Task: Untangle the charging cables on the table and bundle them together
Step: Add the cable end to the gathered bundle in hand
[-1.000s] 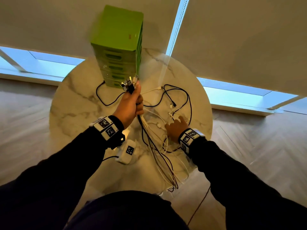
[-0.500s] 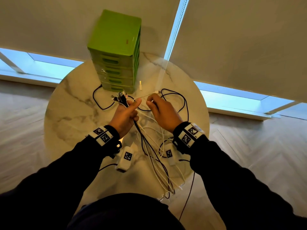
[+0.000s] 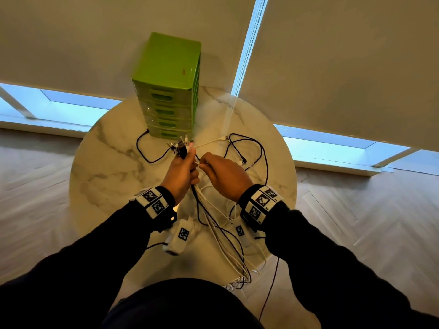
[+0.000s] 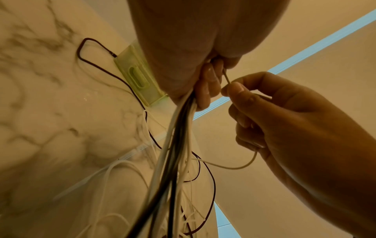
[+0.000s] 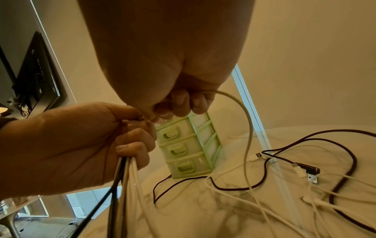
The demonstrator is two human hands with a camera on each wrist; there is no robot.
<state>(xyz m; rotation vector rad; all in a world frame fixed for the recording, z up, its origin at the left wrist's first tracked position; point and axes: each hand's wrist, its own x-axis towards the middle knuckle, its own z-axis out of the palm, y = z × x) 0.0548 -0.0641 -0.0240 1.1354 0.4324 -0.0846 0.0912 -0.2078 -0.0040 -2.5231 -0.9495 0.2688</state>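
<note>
My left hand (image 3: 183, 169) grips a bundle of white and black charging cables (image 3: 209, 219) above the round marble table (image 3: 99, 176); their plugs (image 3: 179, 146) stick up past my thumb. The strands (image 4: 173, 161) trail down over the table's near edge. My right hand (image 3: 223, 173) pinches a single white cable (image 5: 247, 128) right beside the left fingers (image 4: 207, 87). That cable (image 4: 230, 167) loops below the right hand (image 4: 284, 122). Loose black cables (image 3: 259, 153) and white cables (image 5: 317, 201) lie on the table to the right.
A green drawer box (image 3: 169, 91) stands at the table's far side, a black cable (image 3: 145, 150) curling from its base. White sensor modules (image 3: 180, 236) hang from both wrists. Roller blinds and a bead chain (image 3: 247, 46) are behind. Wooden floor surrounds the table.
My right hand lifted off the loose cables on the table, came up beside the left hand, and now pinches a white cable against the bundle. The left hand dropped slightly toward me.
</note>
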